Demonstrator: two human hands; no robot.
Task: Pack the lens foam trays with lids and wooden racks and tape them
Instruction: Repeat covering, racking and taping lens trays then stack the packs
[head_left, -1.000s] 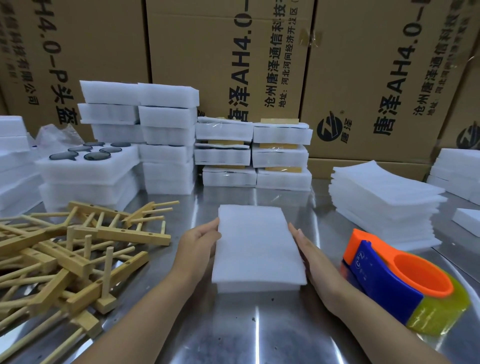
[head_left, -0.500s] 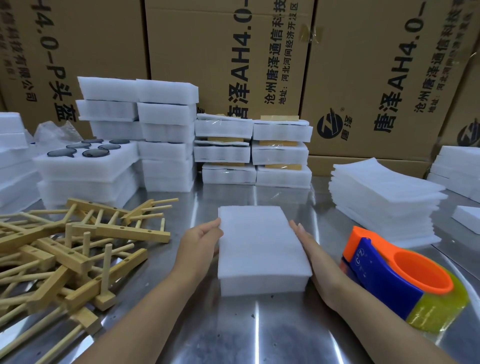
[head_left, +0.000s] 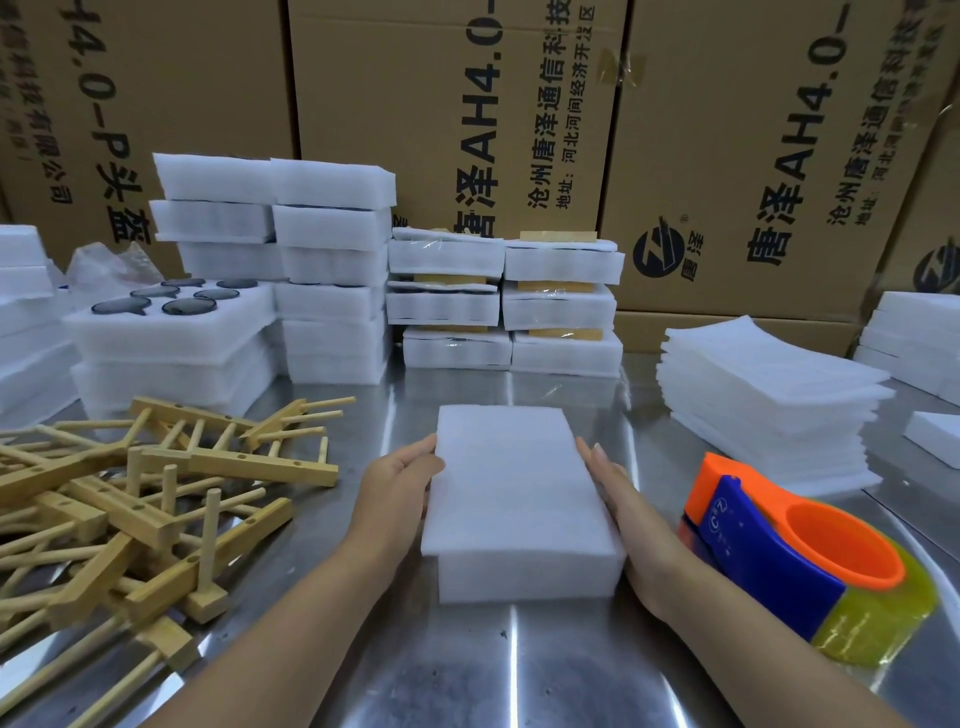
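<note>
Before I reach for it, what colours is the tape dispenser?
Orange and blue, holding a yellowish clear tape roll: the tape dispenser, seen in the head view.

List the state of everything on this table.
Foam tray, covered by lid, untaped.
Lid, on tray, overhanging left.
Left hand, touching lid's left edge.
Right hand, flat against tray's right side.
Tape dispenser, lying untouched.
Wooden racks, piled loose.
Lens tray, uncovered.
Taped packs, stacked at back.

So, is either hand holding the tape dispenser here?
No, the tape dispenser sits on the table while the left hand and right hand rest against the foam tray.
</note>
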